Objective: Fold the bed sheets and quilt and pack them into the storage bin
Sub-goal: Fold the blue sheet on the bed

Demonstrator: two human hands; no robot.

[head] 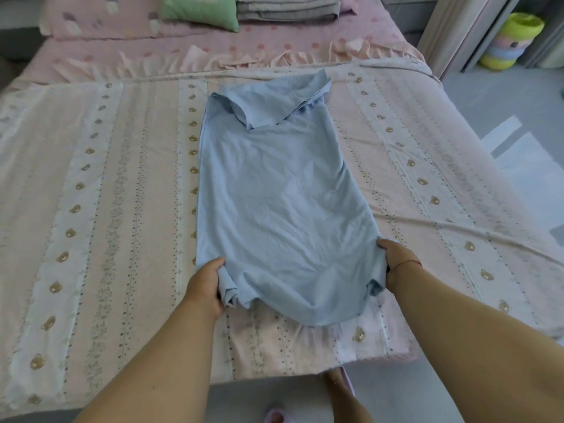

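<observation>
A light blue cloth (280,190) lies lengthwise on the bed, its far end folded back into a flap. My left hand (207,285) grips the bunched near-left corner. At the near-right corner my right hand (393,257) grips the edge, a red string round the wrist. The near edge of the cloth sags between the two hands. Under it spreads a pink and white striped sheet (100,193) with small bear prints, flat across the mattress.
A stack of folded grey bedding (287,9) and a green pillow (201,10) sit at the head of the bed, on a pink dotted cover (183,47). Grey floor lies to the right, with stacked coloured plastic tubs (509,41). My slippered feet (341,389) stand at the bed's near edge.
</observation>
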